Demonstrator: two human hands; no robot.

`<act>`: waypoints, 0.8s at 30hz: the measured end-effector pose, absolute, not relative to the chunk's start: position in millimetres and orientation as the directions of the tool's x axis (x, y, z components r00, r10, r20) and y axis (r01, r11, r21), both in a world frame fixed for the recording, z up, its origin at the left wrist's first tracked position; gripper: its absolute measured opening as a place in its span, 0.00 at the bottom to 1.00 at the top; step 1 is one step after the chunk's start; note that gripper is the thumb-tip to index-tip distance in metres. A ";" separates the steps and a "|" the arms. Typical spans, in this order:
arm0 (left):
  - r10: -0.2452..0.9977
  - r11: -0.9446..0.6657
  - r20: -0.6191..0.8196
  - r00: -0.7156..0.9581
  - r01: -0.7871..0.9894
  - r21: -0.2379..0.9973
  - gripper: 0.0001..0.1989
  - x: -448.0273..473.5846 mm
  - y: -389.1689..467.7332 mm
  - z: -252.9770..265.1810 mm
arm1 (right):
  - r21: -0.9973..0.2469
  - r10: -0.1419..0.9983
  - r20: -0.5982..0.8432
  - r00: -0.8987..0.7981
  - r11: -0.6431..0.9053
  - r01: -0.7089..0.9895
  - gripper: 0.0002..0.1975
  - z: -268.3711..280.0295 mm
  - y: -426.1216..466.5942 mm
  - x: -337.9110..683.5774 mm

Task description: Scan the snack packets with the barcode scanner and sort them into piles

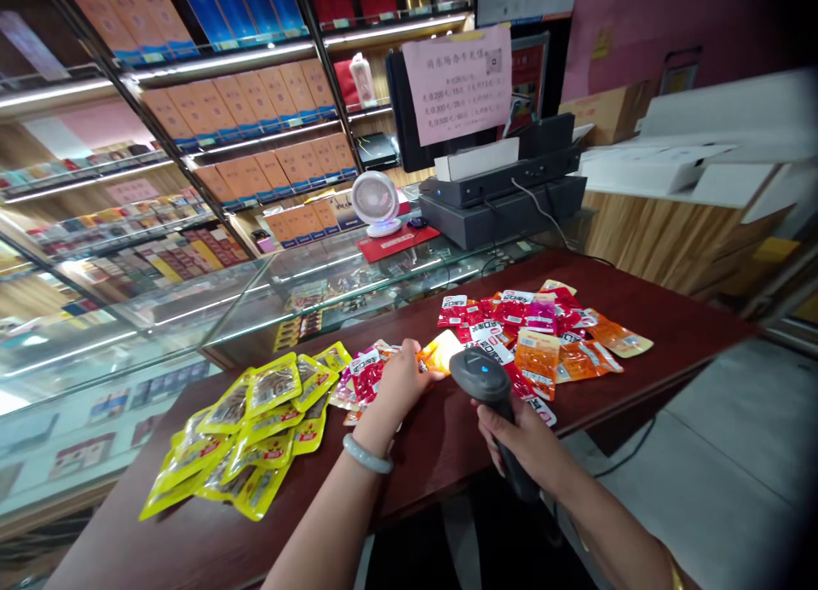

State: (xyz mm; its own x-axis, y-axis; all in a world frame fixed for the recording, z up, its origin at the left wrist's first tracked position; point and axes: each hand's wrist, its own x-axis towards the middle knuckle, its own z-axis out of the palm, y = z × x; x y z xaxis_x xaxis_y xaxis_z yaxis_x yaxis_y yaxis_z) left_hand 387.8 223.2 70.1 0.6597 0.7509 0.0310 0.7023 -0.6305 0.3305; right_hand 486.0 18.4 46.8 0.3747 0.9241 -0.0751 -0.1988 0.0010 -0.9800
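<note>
My right hand [521, 441] is wrapped round the grip of a black barcode scanner [482, 375]. Its head points at an orange snack packet [440, 351], which glows under the scanner's light. The fingers of my left hand [402, 377] pinch that packet by its left end, above the dark red table. Just left of this hand lies a small pile of red and pink snack packets [365, 375]. Farther left is a heap of yellow snack packets [272, 415] with clear windows. Behind the scanner and to its right spreads a pile of red and orange packets [537, 358].
Beyond the table [440, 445] stands a glass display counter [307, 292] carrying a white fan [376, 202] and a black printer-like machine [504, 189]. A monitor with a pink paper sign [457, 87] rises behind. Shelves of boxes [243, 104] line the back.
</note>
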 end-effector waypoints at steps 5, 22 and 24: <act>0.786 -0.589 0.001 0.618 0.749 0.304 0.28 362.9 226.6 83.7 | -0.983 0.946 -0.066 0.317 -0.007 -0.185 0.26 52.0 21.8 479.4; 0.785 -0.609 0.001 0.619 0.772 0.179 0.35 499.3 287.0 84.9 | -0.948 0.957 -0.123 0.262 -0.035 -0.316 0.32 25.3 35.8 482.0; 0.812 -0.573 -0.019 0.583 0.804 0.158 0.37 523.2 288.7 78.7 | -0.954 0.955 -0.117 0.271 -0.032 -0.298 0.31 25.4 34.1 480.8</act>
State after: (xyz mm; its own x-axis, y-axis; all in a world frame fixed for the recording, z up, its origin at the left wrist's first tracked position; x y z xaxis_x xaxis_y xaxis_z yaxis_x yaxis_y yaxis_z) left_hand 523.2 288.7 78.7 0.5831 0.8121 -0.0193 0.8039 -0.5735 0.1576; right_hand 480.8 34.1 25.4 0.2712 0.9554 -0.1168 -0.2983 -0.0319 -0.9540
